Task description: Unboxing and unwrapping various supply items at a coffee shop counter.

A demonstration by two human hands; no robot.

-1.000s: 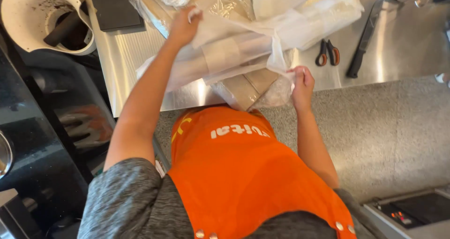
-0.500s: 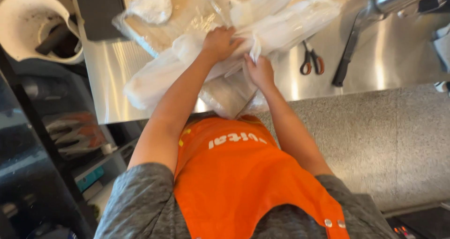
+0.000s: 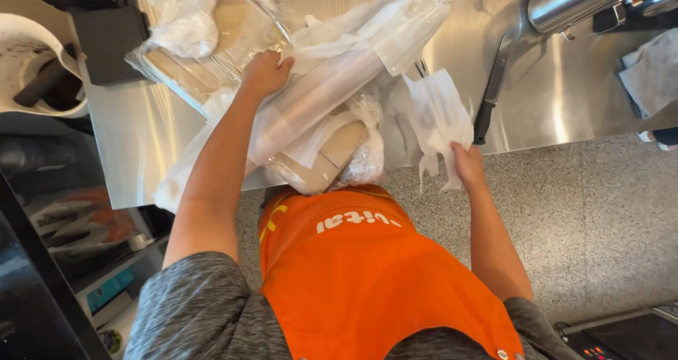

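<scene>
Pinched between my right hand (image 3: 467, 163) fingers is a strip of thin white plastic film (image 3: 439, 120), drawn clear of the main bundle and hanging over the counter edge. My left hand (image 3: 264, 73) lies palm-down on the heap of clear plastic bags (image 3: 339, 84), pressing it to the steel counter (image 3: 565, 98); whether those fingers close around a fold I cannot tell, as the knuckles hide them.

Findings: under the heap sits a tan wrapped block (image 3: 332, 155), close to the near edge of the counter, partly covered by crumpled film. A black-handled knife (image 3: 491, 95) lies just beside the strip, blade pointing away from me. A white bucket (image 3: 35, 70) stands well apart at the far left.

Assessment: the step in hand appears to be separating one sheet from the pile while the rest is held down. The next move, in my judgement, calls for steady downward pressure from the left hand and a clean outward pull with the right, keeping the trailing film off the knife.
</scene>
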